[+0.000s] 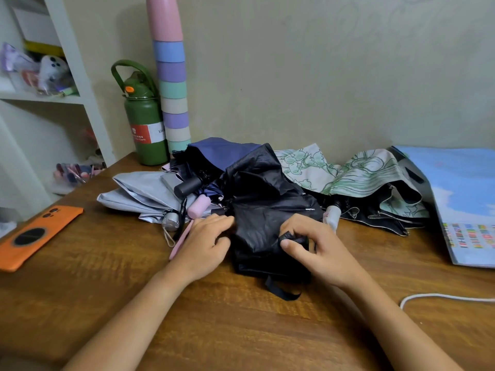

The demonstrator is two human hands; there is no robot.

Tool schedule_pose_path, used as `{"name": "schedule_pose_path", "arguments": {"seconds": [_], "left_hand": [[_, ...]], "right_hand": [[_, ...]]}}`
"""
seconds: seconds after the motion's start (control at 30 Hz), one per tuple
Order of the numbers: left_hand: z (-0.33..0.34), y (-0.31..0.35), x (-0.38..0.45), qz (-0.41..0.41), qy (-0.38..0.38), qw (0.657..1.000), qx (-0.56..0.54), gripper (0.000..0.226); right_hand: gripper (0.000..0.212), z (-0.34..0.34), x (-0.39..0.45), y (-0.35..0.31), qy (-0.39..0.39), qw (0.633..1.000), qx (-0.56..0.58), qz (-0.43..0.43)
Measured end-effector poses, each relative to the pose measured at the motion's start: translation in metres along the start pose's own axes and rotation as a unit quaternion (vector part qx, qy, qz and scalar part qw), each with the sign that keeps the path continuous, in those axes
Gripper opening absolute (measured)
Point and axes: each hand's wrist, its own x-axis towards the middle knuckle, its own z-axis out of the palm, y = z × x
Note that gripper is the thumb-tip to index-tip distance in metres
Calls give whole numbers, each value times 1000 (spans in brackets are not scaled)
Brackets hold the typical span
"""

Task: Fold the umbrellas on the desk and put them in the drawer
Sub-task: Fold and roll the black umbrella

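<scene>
- While you worked the black umbrella [263, 210] at the near middle of the desk [241, 322], its cloth was gathered but loose; I judged the fold about half made, with the closing strap [281, 289] lying unfastened at the near end.
- Your right hand [318, 245] had thumb and fingers curled round a fold of the black cloth, pinching it.
- Your left hand [206, 245] lay against the umbrella's left side, fingers loosely bent; I could not tell whether it held the cloth or only steadied it.
- Behind the black one, four more umbrellas waited in a heap, none rolled or strapped: a grey umbrella [139, 188] to the left, a navy umbrella [219, 153] at the back, a floral umbrella [348, 175] to the right, and a pink-handled one [199, 206] mostly buried, its cloth hidden.
- No drawer was in view, and nothing appeared stowed; I judged nearly all the task outstanding.
- Containers: a green bottle [146, 124] stood capped at the back left corner, contents hidden; beside it rose a tall stack of cups [172, 84]; the shelf unit [80, 76] on the left held small items too blurred to name.
- An orange phone [34, 236] lay on the desk's left edge, well apart from the work.
</scene>
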Motion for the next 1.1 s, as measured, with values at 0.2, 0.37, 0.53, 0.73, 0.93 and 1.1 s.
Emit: {"name": "schedule_pose_path", "arguments": {"seconds": [0.2,0.37,0.53,0.73,0.93,1.1], "left_hand": [[11,-3,-3,4,-81,993,81,33],[13,-1,-6,50,-72,987,135,47],[18,10,-5,89,-87,986,110,49],[28,10,-6,82,-143,979,123,60],[24,15,-7,57,-135,985,90,65],[21,18,-8,39,-118,992,35,64]], "right_hand": [[38,2,4,-3,170,985,5,37],[47,-1,7,-2,243,963,27,111],[31,6,7,-3,244,958,90,117],[68,12,8,8,139,971,170,99],[42,4,3,-7,73,980,173,68],[35,8,-1,-16,-31,983,175,38]]}}
